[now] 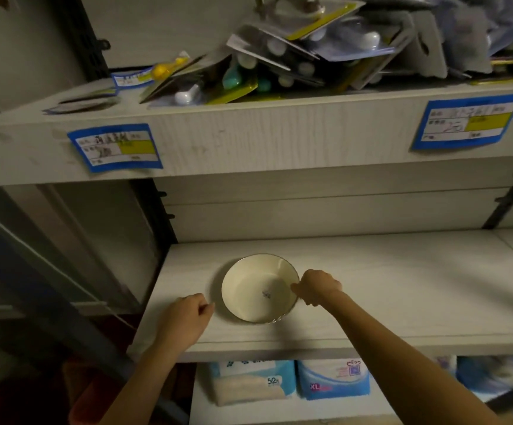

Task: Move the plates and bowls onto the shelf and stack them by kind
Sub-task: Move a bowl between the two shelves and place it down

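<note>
Found cream bowl upright on shelf, near front edge, toward left end. Noted right hand pinching right rim of cream bowl, fingers curled. Noted left hand just left of cream bowl, not touching, loosely curled, holding nothing.

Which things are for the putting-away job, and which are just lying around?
For the job: cream bowl, middle shelf under it, right hand pinching its rim, left hand beside it.
Lying about: carded packs up top, blue price labels, blue packs below.
</note>
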The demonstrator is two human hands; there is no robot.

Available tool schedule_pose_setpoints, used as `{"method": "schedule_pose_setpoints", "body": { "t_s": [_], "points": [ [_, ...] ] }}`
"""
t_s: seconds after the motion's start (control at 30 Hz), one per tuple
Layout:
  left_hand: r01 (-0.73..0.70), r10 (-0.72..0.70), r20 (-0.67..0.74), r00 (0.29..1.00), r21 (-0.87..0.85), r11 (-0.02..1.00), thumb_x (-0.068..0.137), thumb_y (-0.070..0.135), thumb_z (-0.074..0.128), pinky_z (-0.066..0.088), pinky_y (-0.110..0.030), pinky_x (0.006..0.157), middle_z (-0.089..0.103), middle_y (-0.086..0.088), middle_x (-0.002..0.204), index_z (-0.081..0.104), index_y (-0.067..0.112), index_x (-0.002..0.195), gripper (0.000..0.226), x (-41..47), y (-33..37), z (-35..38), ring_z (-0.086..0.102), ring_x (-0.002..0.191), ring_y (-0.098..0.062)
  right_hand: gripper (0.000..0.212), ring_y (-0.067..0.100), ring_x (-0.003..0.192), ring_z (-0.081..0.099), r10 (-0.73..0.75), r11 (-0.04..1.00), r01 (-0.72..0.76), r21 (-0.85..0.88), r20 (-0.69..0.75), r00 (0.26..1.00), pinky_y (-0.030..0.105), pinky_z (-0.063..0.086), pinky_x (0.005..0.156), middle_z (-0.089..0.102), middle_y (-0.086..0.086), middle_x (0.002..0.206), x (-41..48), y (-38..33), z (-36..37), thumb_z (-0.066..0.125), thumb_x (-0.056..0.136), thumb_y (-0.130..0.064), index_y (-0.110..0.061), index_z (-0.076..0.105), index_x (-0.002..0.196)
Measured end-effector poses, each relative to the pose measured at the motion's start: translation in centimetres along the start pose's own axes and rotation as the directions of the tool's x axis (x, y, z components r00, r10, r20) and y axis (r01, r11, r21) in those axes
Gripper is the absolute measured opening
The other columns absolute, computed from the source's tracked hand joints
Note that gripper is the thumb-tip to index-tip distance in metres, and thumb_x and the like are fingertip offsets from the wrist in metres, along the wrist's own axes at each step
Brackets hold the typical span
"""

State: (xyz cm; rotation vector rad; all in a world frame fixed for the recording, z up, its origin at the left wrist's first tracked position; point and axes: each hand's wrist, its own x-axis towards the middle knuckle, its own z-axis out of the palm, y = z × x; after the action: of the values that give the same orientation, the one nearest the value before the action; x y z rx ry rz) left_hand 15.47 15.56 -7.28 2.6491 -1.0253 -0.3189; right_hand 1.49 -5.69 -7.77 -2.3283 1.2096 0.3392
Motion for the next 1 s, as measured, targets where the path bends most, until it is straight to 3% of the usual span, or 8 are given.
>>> {"method": "schedule_pose_setpoints", "body": {
  "t_s": [0.07, 0.17, 0.23, 0.37, 0.5, 0.63, 0.77, 1.0],
  "points": [
    [0.007, -0.007, 0.006, 1.0, -0.009, 1.0, 0.092, 0.035, 0.045, 0.03, -0.024, 0.049, 0.045, 0.005, 0.056, 0.04, 0.024, 0.058, 0.036, 0.5, -0.5, 0.3, 0.044, 0.055, -0.01, 0.038, 0.008, 0.055, 0.061, -0.017, 0.994, 0.018, 0.105, -0.006, 1.0, 0.022, 0.049, 0.064, 0.063, -0.005, 0.058, -0.3, 0.2, -0.2, 0.044, 0.09, -0.029, -0.017, 0.059, 0.057],
    [0.033, -0.032, 0.032, 0.999, -0.042, 0.999, 0.093, 0.035, 0.043, 0.037, -0.028, 0.054, 0.051, 0.002, 0.06, 0.046, 0.019, 0.061, 0.036, 1.0, -0.6, 1.0, 0.05, 0.059, -0.014, 0.04, 0.012, 0.062, 0.065, -0.076, 0.977, 0.081, 0.195, -0.033, 0.997, 0.027, 0.055, 0.075, 0.065, -0.004, 0.059, -0.8, 0.8, -0.8, 0.043, 0.09, -0.023, -0.018, 0.061, 0.055],
    [0.072, -0.065, 0.067, 0.996, -0.106, 0.992, 0.094, 0.038, 0.04, 0.051, -0.033, 0.068, 0.064, -0.003, 0.073, 0.057, 0.012, 0.072, 0.038, 1.5, -0.6, 1.6, 0.06, 0.071, -0.019, 0.041, 0.013, 0.061, 0.065, -0.101, 0.967, 0.12, 0.225, -0.094, 0.99, 0.029, 0.055, 0.077, 0.064, -0.005, 0.057, -1.6, 1.4, -1.5, 0.042, 0.092, -0.023, -0.019, 0.059, 0.055],
    [0.147, -0.119, 0.212, 0.97, -0.119, 0.982, 0.095, 0.044, 0.031, 0.053, -0.037, 0.084, 0.07, -0.008, 0.091, 0.064, 0.01, 0.098, 0.048, 2.2, 0.2, 2.3, 0.063, 0.081, -0.021, 0.042, 0.004, 0.049, 0.059, -0.072, 0.94, 0.147, 0.308, -0.241, 0.968, 0.023, 0.048, 0.064, 0.063, -0.006, 0.054, -4.2, 3.9, -3.5, 0.04, 0.092, -0.02, -0.019, 0.057, 0.054],
    [0.279, -0.186, 0.319, 0.929, -0.277, 0.919, 0.092, 0.054, 0.032, 0.052, -0.028, 0.061, 0.071, -0.007, 0.073, 0.061, 0.01, 0.079, 0.054, 2.6, 1.6, 3.3, 0.059, 0.059, -0.019, 0.038, 0.012, 0.055, 0.063, 0.024, 0.891, 0.11, 0.441, -0.287, 0.958, 0.029, 0.051, 0.067, 0.067, 0.0, 0.061, -7.2, 7.3, -4.8, 0.041, 0.093, -0.018, -0.012, 0.063, 0.062],
    [0.336, -0.178, 0.376, 0.909, -0.414, 0.846, 0.094, 0.033, 0.043, 0.034, -0.018, 0.036, 0.062, -0.001, 0.043, 0.059, 0.006, 0.067, 0.042, 3.2, 2.5, 4.5, 0.042, 0.032, -0.014, 0.037, 0.01, 0.051, 0.06, 0.108, 0.876, 0.045, 0.48, -0.288, 0.952, 0.02, 0.042, 0.055, 0.065, -0.002, 0.06, -9.5, 10.1, -4.4, 0.04, 0.095, -0.015, -0.011, 0.061, 0.064],
    [0.355, -0.184, 0.375, 0.909, -0.464, 0.811, 0.093, 0.012, 0.038, 0.026, -0.019, 0.038, 0.06, -0.01, 0.053, 0.054, 0.002, 0.071, 0.029, 3.4, 3.3, 4.8, 0.035, 0.033, -0.015, 0.036, 0.009, 0.052, 0.057, 0.171, 0.843, -0.006, 0.538, -0.258, 0.951, 0.015, 0.041, 0.052, 0.062, -0.001, 0.062, -11.1, 12.6, -3.1, 0.04, 0.097, -0.015, -0.012, 0.059, 0.066],
    [0.248, -0.143, 0.24, 0.96, -0.494, 0.833, 0.092, 0.013, 0.041, 0.032, -0.025, 0.047, 0.06, -0.01, 0.053, 0.056, 0.005, 0.068, 0.029, 2.3, 6.4, 3.2, 0.04, 0.042, -0.02, 0.035, 0.01, 0.052, 0.058, 0.253, 0.769, -0.021, 0.639, -0.274, 0.928, 0.018, 0.048, 0.058, 0.063, 0.001, 0.063, -13.5, 16.9, -2.7, 0.041, 0.097, -0.014, -0.009, 0.06, 0.068]
  ]
}}
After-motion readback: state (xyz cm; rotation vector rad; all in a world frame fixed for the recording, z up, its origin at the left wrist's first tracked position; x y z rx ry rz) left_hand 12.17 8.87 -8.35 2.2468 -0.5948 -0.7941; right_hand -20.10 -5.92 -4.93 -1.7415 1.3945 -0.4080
